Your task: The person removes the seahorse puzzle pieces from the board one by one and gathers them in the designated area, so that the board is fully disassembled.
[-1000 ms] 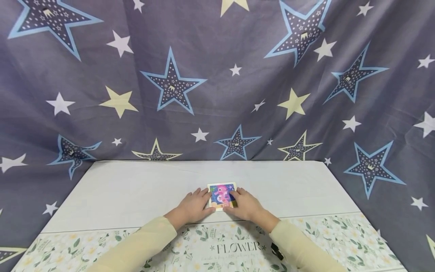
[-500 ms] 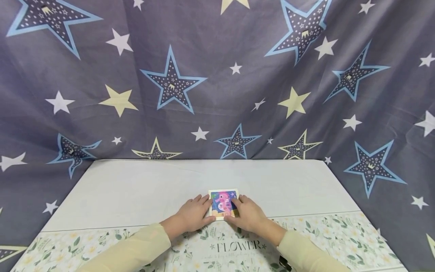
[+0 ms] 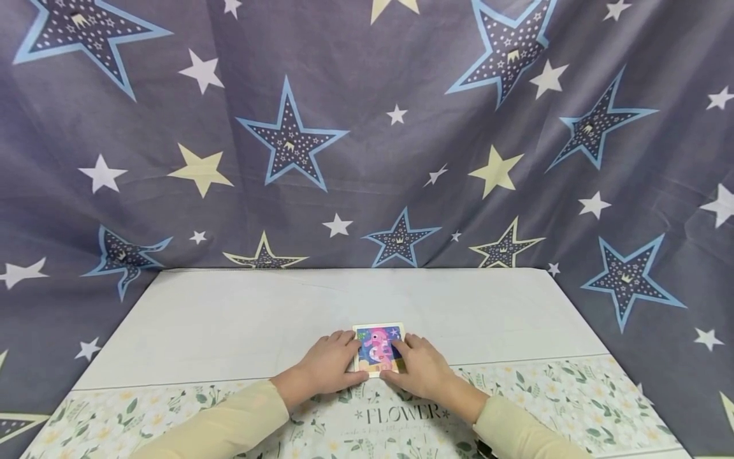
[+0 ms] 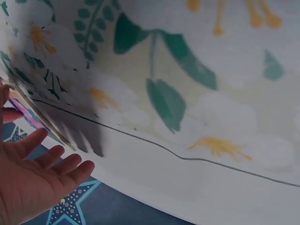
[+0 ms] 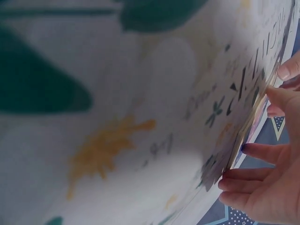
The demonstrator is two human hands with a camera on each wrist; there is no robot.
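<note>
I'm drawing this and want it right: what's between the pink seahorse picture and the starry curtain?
Just a bare stretch of the white part of the table covering between the pink seahorse picture and the starry curtain; the head view shows it.

The right hand covers part of the picture card. Fine print under FLOWER is too faint to read. Beside the right sleeve, the bottom edge crops a dark object (what, I can't tell).
</note>
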